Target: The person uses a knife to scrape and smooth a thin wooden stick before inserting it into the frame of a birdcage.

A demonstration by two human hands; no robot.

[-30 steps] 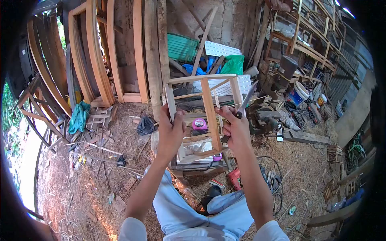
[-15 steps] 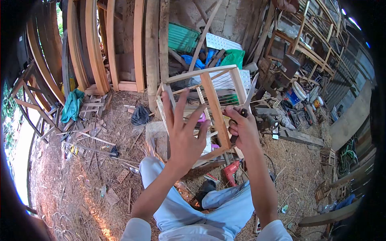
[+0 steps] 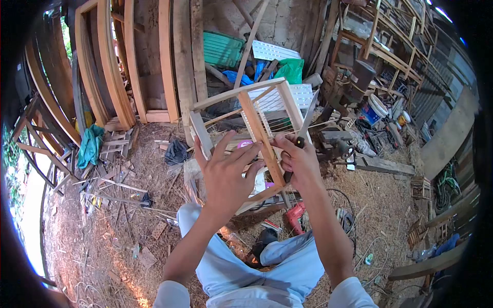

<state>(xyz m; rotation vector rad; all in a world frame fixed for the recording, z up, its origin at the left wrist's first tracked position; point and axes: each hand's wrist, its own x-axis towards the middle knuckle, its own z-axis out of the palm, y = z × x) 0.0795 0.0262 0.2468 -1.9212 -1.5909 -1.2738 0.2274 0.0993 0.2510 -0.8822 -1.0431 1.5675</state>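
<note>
In front of me stands a small wooden cage frame [image 3: 236, 97] with thin slats and a reddish-brown crossbar [image 3: 254, 115]. My left hand [image 3: 226, 174] reaches over its near left side, fingers stretched and apart, with the forefinger tip at the crossbar. Just right of that bar, my right hand [image 3: 300, 161] is closed around the dark handle of a knife [image 3: 309, 115], whose blade points up and away. Its thumb and forefinger come close to the bar; whether they pinch anything small cannot be made out. Something pink shows through the slats behind my left fingers.
A red power drill [image 3: 295, 218] lies on the shavings-covered ground near my legs, its cable running right. Long timber frames [image 3: 136, 66] lean at the back left. A green crate [image 3: 223, 49], a green bag [image 3: 290, 71] and a white bucket [image 3: 378, 105] sit farther back.
My left hand has shifted slightly left and down, its fingertips nearer the crossbar. My right hand with the knife has moved a little left, and the view has turned slightly.
</note>
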